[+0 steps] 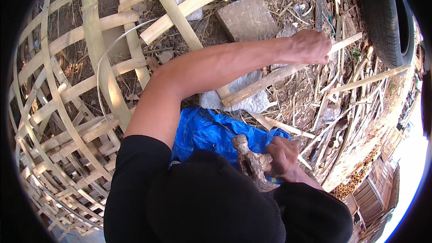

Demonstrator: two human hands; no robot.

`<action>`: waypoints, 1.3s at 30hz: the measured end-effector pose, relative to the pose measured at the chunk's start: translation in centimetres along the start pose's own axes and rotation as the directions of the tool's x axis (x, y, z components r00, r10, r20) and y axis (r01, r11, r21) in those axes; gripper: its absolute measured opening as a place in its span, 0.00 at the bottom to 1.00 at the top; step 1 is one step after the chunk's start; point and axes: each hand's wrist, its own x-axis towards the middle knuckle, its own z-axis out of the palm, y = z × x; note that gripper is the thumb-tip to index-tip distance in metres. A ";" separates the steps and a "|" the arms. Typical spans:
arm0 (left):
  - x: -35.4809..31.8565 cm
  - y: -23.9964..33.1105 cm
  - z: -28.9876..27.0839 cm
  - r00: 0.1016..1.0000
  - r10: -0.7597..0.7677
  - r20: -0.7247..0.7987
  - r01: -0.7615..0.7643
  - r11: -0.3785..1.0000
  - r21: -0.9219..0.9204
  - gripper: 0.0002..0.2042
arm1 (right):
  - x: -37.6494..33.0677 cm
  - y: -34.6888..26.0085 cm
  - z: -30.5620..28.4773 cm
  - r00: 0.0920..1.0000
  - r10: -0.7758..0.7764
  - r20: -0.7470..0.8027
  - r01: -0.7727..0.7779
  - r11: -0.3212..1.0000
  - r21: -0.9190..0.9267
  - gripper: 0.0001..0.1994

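My left arm reaches across to the right, and my left hand [310, 47] is closed around a split bamboo strip [261, 85]. This strip slants up to the right, its near end over a pale stone [252, 101]. There it meets the lower end of another bamboo strip [182, 29], which passes behind my forearm. Close to my lap, my right hand [282, 155] is closed on a worn, dirt-crusted claw hammer [253, 164]. The hammer's head shows; its handle is mostly hidden by the hand. Below the stone, a crumpled blue tarp [202, 128] lies near my lap.
A woven bamboo lattice [92, 31] fills the left side. Beyond my left forearm lies a square block [247, 18]. At upper right stands a black tyre [382, 18]. Loose bamboo splints [342, 108] litter the ground at right, near stacked bamboo tubes [360, 177].
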 end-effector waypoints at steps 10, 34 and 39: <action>0.0 -0.4 0.1 0.999 -0.044 0.019 0.044 0.999 -0.004 0.19 | 0.8 0.0 1.2 0.994 0.086 0.066 -0.077 0.988 -0.131 0.24; 0.6 0.5 -0.3 0.998 -0.058 0.040 0.059 0.997 -0.041 0.20 | 0.2 0.3 0.9 0.974 0.210 0.080 -0.204 0.975 -0.085 0.20; -1.0 -0.6 -0.6 0.994 -0.101 0.037 0.101 0.995 0.001 0.19 | -1.8 1.1 1.6 0.988 0.155 0.022 -0.157 0.980 0.121 0.18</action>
